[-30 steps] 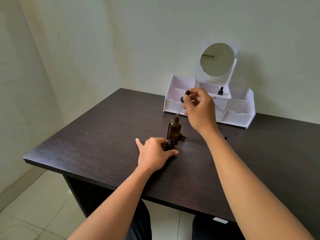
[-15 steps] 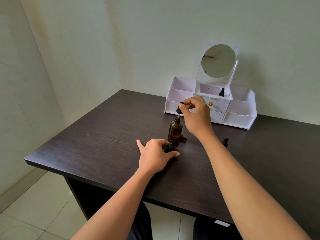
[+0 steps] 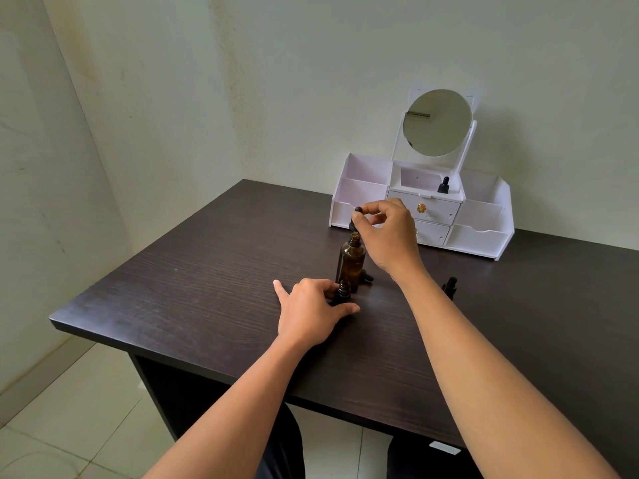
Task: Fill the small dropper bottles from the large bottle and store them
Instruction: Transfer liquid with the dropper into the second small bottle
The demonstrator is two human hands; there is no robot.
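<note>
The large amber bottle stands open in the middle of the dark table. My right hand pinches the black dropper by its bulb, its stem reaching down into the bottle's neck. Just in front, my left hand holds a small open dropper bottle upright on the table between thumb and fingers. Another small capped bottle stands to the right, half hidden by my right forearm. One more small bottle sits in the white organizer's top compartment.
The white organizer with drawers and a round mirror stands at the back against the wall. A small black cap lies behind the large bottle. The table's left and front edges drop to a tiled floor.
My right hand has lowered the dropper from above the large bottle down into its neck. My left hand has kept its hold on the small bottle.
</note>
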